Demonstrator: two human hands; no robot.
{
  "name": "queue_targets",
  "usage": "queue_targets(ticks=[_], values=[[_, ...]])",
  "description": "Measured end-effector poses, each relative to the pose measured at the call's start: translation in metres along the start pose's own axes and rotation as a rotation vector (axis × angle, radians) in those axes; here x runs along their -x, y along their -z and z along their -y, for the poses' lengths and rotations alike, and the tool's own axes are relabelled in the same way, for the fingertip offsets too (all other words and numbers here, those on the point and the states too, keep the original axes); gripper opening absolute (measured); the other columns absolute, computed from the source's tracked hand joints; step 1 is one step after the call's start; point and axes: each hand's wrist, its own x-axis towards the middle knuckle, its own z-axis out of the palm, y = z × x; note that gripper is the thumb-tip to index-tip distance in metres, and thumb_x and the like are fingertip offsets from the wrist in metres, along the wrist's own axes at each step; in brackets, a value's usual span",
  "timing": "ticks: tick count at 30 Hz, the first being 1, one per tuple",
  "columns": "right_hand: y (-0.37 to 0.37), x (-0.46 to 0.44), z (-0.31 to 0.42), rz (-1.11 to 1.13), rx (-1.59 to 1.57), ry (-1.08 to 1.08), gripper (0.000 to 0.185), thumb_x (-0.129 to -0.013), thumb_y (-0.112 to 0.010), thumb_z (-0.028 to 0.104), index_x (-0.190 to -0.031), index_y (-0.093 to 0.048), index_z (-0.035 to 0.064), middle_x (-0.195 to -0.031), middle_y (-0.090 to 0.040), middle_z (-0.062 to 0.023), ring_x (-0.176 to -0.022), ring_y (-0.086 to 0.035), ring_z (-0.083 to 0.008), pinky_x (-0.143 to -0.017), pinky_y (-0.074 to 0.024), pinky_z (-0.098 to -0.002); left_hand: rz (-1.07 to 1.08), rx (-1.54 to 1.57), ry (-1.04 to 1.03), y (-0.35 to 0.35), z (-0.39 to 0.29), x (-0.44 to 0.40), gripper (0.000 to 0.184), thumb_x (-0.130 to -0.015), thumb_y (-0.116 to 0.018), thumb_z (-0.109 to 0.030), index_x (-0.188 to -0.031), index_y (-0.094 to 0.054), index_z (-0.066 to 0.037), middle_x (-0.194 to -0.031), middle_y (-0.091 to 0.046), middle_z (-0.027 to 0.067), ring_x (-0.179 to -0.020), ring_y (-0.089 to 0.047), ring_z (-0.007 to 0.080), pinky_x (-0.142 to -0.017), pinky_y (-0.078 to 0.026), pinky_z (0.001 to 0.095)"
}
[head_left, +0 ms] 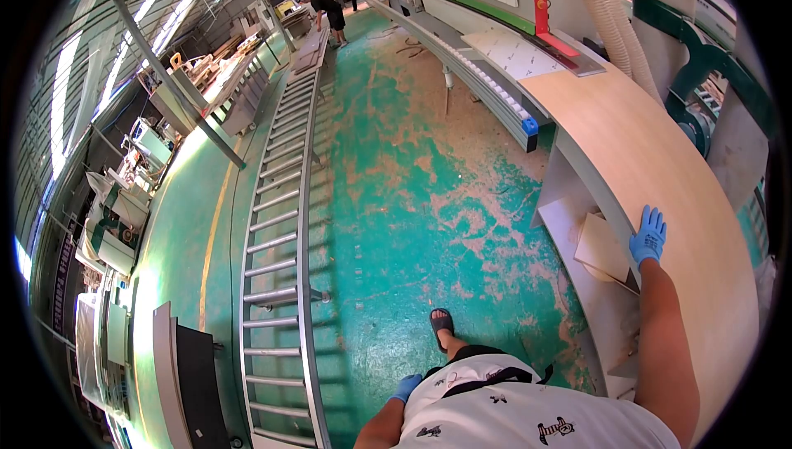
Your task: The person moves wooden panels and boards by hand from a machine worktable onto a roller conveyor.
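Observation:
My right hand [649, 236], in a blue glove, lies flat with its fingers stretched out on a long pale wood panel [701, 284] at the right. That panel rests on top of a grey bench with shelf space below, where a few loose board pieces [602, 247] are stacked. Down beside my hip hangs my left hand [406, 387], also in a blue glove. Its fingers are mostly hidden by my shirt, so I cannot tell their shape. A roller conveyor [276, 317] stands to its left.
Ahead at the right is a machine with a red upright part [541, 16] and a long rail ending in a blue cap [529, 126]. The green floor [396, 226] is dusty. Two other people [326, 16] are at the back, one bending over panels.

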Motion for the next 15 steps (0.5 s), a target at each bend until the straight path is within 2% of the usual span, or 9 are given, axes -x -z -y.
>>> queue_targets(ticks=[4, 10, 12, 15], values=[[-0.0014, -0.0011, -0.0006, 0.002, 0.002, 0.0, 0.086, -0.074, -0.068, 0.022, -0.144, -0.02, 0.0086, -0.147, -0.024, -0.0181, -0.137, -0.021, -0.0343, -0.112, -0.0161, -0.0455, 0.011, -0.02, 0.019, -0.0002, 0.0, -0.0019, 0.037, -0.087, -0.034, -0.033, -0.096, -0.06, -0.008, -0.112, -0.058, 0.0231, -0.104, -0.054, 0.0401, -0.09, -0.041, 0.0435], [0.0006, 0.0002, 0.0, -0.002, -0.009, 0.004, 0.084, -0.074, -0.066, 0.019, -0.144, -0.02, 0.0078, -0.147, -0.024, -0.0187, -0.136, -0.021, -0.0353, -0.112, -0.0171, -0.046, 0.011, 0.164, 0.111, -0.0022, 0.0, -0.0019, 0.036, -0.087, -0.034, -0.031, -0.094, -0.061, -0.008, -0.112, -0.058, 0.0233, -0.104, -0.053, 0.04, -0.091, -0.041, 0.0436], [0.0014, 0.0004, 0.0003, 0.005, -0.01, 0.001, 0.084, -0.074, -0.066, 0.019, -0.144, -0.02, 0.0079, -0.147, -0.024, -0.0187, -0.137, -0.021, -0.0354, -0.112, -0.017, -0.046, -0.069, 0.11, 0.064, -0.0035, 0.0004, -0.0025, 0.035, -0.086, -0.036, -0.031, -0.091, -0.061, -0.008, -0.111, -0.058, 0.0231, -0.104, -0.054, 0.0399, -0.09, -0.041, 0.0439], [-0.0015, -0.0011, -0.0007, 0.002, -0.001, -0.002, 0.088, -0.073, -0.069, 0.023, -0.144, -0.02, 0.0084, -0.147, -0.024, -0.0181, -0.137, -0.021, -0.0345, -0.112, -0.0162, -0.0457, -0.024, -0.001, -0.009, -0.0011, 0.0013, -0.0008, 0.035, -0.086, -0.036, -0.031, -0.091, -0.061, -0.008, -0.111, -0.059, 0.0231, -0.104, -0.054, 0.0396, -0.09, -0.041, 0.0438]])
